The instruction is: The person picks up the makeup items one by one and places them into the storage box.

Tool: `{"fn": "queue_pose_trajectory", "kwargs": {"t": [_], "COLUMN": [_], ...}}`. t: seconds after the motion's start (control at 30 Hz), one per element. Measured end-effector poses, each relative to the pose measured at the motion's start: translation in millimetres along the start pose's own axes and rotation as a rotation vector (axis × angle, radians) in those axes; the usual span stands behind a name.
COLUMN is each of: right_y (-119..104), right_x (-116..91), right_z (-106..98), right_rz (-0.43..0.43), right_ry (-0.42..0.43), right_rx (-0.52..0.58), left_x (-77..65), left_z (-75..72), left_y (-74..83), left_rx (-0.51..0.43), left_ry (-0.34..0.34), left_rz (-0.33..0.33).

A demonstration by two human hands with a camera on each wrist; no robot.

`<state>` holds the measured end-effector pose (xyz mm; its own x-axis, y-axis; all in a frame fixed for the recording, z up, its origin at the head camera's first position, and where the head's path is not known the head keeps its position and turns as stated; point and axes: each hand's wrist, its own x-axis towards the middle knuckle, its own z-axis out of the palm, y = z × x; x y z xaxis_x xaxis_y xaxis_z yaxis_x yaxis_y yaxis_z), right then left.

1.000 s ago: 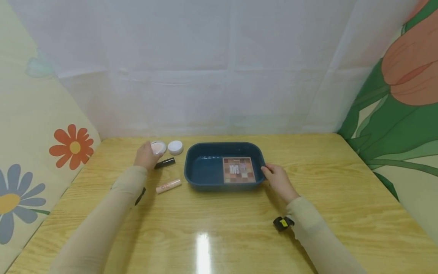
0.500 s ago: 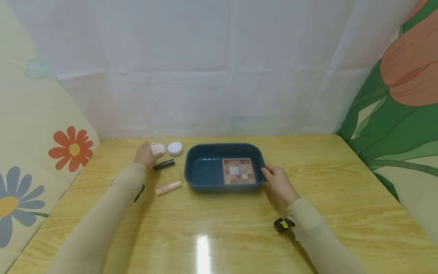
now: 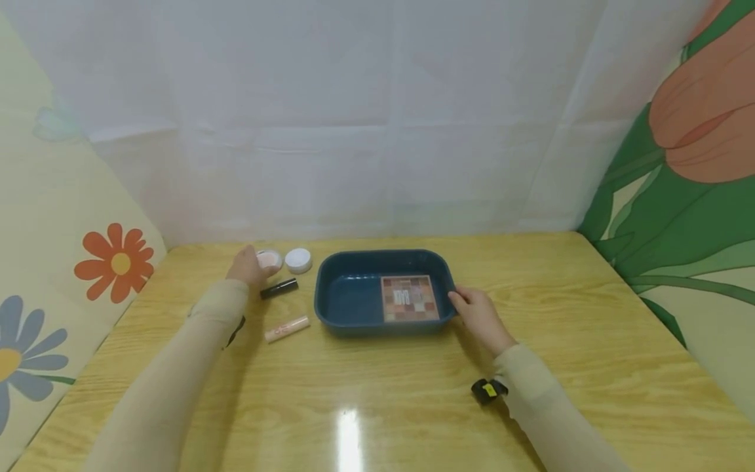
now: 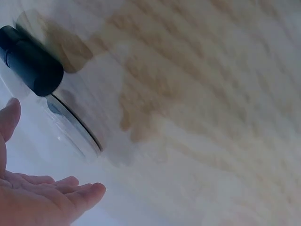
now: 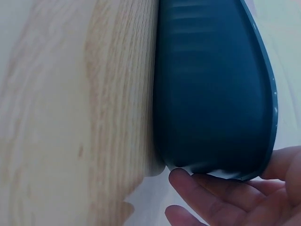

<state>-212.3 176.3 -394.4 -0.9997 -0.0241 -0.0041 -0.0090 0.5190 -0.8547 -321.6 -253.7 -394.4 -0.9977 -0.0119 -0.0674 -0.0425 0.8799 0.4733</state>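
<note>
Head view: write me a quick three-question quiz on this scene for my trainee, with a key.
1. What lies inside the blue tray?
2. True or false: the right hand grips the end of the tray.
3. Fill in: the pink tube lies nearer the camera than the ______.

Key: 1. A square palette. 2. True. 3. Black tube.

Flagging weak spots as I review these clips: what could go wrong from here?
The left hand, at the round compact, might nudge the black tube close by and set it rolling. If the right hand, gripping the end of the blue tray, pulls, the palette inside could slide.
</note>
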Motion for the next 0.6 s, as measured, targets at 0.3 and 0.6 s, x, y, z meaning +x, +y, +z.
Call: {"fn": "queue_pose_trajectory", "kwargs": {"t": [0.3, 0.6], "right_y": [-1.6, -0.8], "right_x": [-2.9, -3.7], "right_z": [-0.6, -0.1], "right_rz": [-0.016, -0.056], "right_ry": [0.013, 0.02], "right_rx": [-0.022, -0.039], "left_x": [2.8, 8.0], "left_z": [-3.1, -2.2], "left_y": [0.4, -5.5], "left_rx": [0.092, 0.073], "left_ry": [-0.04, -0.046], "left_rz": [0.036, 0.023]}}
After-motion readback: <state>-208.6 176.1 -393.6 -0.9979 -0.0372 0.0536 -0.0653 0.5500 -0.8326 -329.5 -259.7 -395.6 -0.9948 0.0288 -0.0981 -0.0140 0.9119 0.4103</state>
